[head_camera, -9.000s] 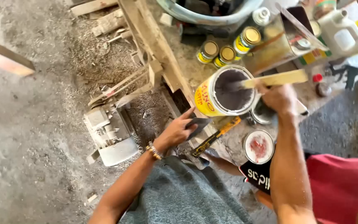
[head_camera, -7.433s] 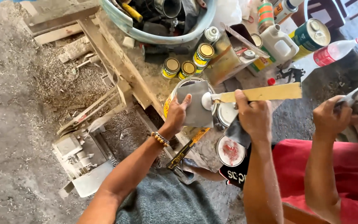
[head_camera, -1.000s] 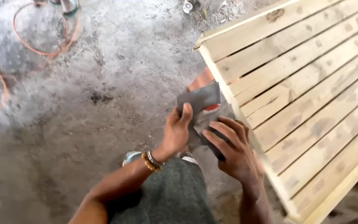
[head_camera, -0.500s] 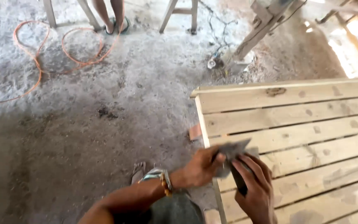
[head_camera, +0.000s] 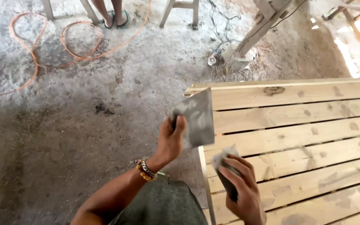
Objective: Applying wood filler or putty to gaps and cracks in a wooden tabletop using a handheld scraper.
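Two hands were apart, each clamped on its own tool: left hand (head_camera: 171, 139) held a flat grey scraper plate (head_camera: 194, 117) upright, right hand (head_camera: 241, 189) gripped a smaller putty-smeared blade (head_camera: 223, 156), nearer the slatted wooden panel (head_camera: 305, 137) lying rightward.

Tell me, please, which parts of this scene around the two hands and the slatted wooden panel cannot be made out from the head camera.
- Right hand: the dark tool in it is mostly hidden by the fingers; its grey tip is motion-blurred.
- Left hand: the grey flat plate hides the fingertips behind it.
- Slatted wooden panel: cut off by the right and bottom edges.
- Another person's feet: everything above is cut by the top edge.
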